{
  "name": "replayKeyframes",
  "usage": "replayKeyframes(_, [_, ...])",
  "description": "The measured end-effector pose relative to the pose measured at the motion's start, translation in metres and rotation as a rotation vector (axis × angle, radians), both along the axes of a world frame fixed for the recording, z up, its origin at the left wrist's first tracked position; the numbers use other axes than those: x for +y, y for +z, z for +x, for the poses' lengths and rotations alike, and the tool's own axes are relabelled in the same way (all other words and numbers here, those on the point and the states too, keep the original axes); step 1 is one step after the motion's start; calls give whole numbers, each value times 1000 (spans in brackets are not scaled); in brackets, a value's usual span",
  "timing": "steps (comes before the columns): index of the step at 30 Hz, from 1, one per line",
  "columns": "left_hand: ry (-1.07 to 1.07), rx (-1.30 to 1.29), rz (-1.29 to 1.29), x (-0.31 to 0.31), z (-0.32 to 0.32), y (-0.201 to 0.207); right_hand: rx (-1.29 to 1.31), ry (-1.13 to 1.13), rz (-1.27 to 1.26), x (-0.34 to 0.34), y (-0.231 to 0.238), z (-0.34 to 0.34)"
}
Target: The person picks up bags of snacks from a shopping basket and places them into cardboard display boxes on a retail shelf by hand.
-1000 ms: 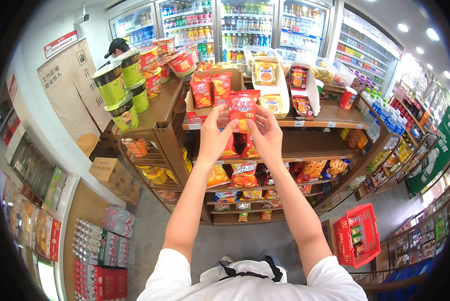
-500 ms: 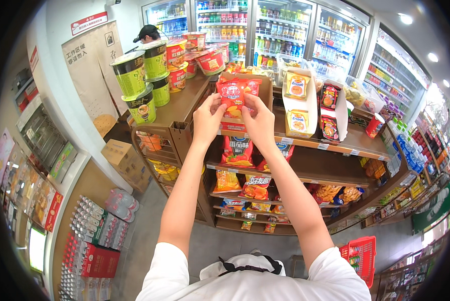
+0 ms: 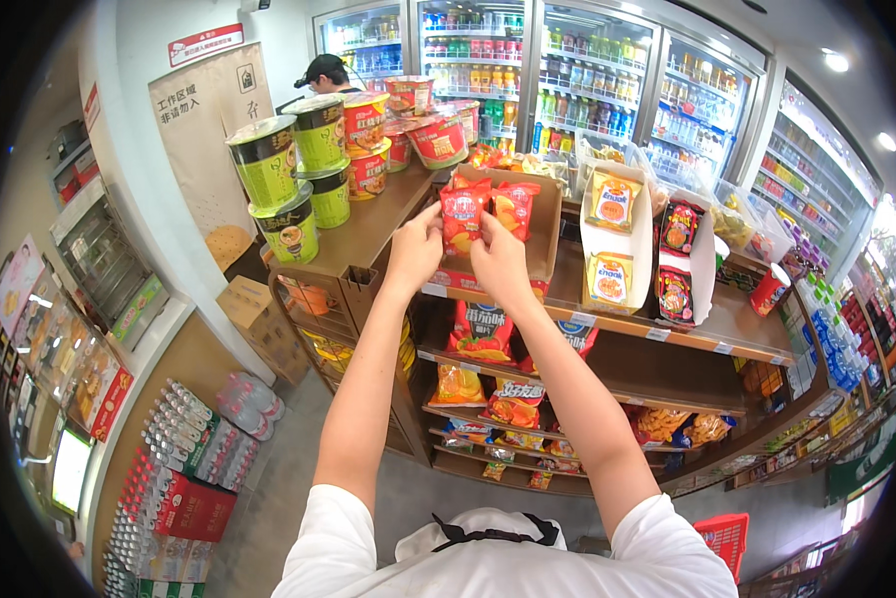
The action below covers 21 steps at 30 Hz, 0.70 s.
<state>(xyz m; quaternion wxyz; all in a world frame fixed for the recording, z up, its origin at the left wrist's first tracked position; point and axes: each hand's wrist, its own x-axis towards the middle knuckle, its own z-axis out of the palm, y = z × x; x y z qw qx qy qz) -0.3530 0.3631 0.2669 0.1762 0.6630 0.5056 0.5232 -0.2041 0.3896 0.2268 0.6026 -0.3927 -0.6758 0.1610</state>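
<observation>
Between my two hands is a small red snack bag (image 3: 463, 221), upright at the left side of an open cardboard box (image 3: 540, 261) on the top shelf. My left hand (image 3: 415, 251) is closed on the bag's left edge. With thumb and fingers, my right hand (image 3: 499, 257) pinches its lower right side. A second red snack bag (image 3: 515, 207) stands in the box just right of the held one. The box's front wall is partly hidden behind my hands.
Stacked instant noodle cups (image 3: 290, 224) stand on the counter to the left. Right of the box are trays of yellow noodle packets (image 3: 610, 279) and black-and-red packets (image 3: 675, 296). Larger chip bags (image 3: 481, 331) fill lower shelves. A person (image 3: 326, 74) is behind the cups; a red basket (image 3: 724, 538) sits low right.
The held bag has shifted left within the box, and more of the second bag shows beside it. My right hand has moved lower on the bag. The whole view has shifted slightly.
</observation>
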Motion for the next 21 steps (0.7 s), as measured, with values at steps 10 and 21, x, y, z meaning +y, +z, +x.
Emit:
replayKeyframes(10, [69,304,-97,20,-5,-5,-169,-18,-88,-8,7,-13])
replayKeyframes(21, [227,331,116,-9,0,14,-231,-51,-232,-23,20,-2])
